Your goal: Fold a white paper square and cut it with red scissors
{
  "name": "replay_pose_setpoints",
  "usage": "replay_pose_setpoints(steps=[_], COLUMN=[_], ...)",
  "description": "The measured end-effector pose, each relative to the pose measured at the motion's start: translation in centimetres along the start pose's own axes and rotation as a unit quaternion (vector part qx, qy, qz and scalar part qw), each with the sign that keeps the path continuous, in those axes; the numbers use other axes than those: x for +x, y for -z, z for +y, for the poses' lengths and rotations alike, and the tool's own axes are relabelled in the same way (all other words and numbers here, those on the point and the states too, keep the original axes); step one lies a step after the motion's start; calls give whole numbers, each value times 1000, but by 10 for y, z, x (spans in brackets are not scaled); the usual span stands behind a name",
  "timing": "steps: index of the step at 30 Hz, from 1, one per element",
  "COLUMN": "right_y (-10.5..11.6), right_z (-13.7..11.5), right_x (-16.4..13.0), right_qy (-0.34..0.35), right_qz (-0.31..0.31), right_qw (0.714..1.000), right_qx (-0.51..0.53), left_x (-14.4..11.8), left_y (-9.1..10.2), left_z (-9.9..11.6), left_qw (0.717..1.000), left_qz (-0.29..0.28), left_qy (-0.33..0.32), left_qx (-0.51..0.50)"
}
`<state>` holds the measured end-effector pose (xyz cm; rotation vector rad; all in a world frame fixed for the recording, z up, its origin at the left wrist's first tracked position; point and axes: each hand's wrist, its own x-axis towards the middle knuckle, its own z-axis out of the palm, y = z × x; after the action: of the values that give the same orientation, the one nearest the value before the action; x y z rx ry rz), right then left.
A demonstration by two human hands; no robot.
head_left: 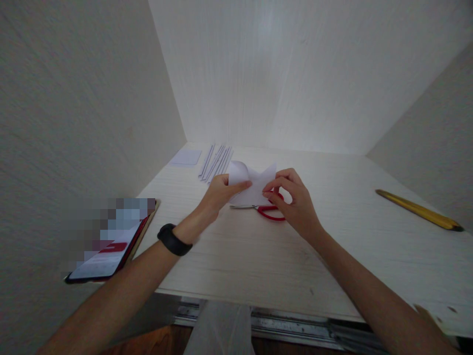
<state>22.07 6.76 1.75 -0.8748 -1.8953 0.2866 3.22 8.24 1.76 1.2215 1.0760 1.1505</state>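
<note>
Between my hands is a sheet of white paper (254, 186), curled over at its left end and raised at its right corner. My left hand (223, 192) grips the left part, thumb lying on top of the sheet. At the right edge, my right hand (290, 195) pinches the paper between thumb and fingertips. Scissors with red handles (271, 215) lie on the table just below the sheet, their blades pointing left; part of them is hidden by the paper and my right hand.
Several folded paper strips (216, 162) lie behind my left hand, beside a flat white paper piece (186, 157). A yellow pencil-like stick (417, 209) rests at the right. A phone or tablet (107, 251) with a lit screen is at the left. Pale walls enclose the table (236, 261).
</note>
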Motion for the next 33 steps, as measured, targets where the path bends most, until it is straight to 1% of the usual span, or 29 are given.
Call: replay_pose_setpoints(steps=[9, 15, 27, 30, 33], right_y=[-4, -6, -6, -7, -7], right_z=[0, 2, -1, -2, -3], right_x=[-2, -3, -3, -3, -2], right_qy=[-12, -19, -38, -35, -23], right_qz=[45, 44, 42, 44, 45], right_qw=[998, 998, 998, 998, 998], right_qx=[-30, -45, -38, -34, -38], left_x=[-1, -2, -3, -1, 0], left_y=[-4, -4, -5, -4, -4], left_z=[-2, -2, -2, -4, -7], left_qw=[998, 992, 990, 988, 988], left_qz=[-11, -15, -4, 4, 1], left_qy=[-42, -76, -83, -81, -76], left_qx=[36, 95, 113, 135, 134])
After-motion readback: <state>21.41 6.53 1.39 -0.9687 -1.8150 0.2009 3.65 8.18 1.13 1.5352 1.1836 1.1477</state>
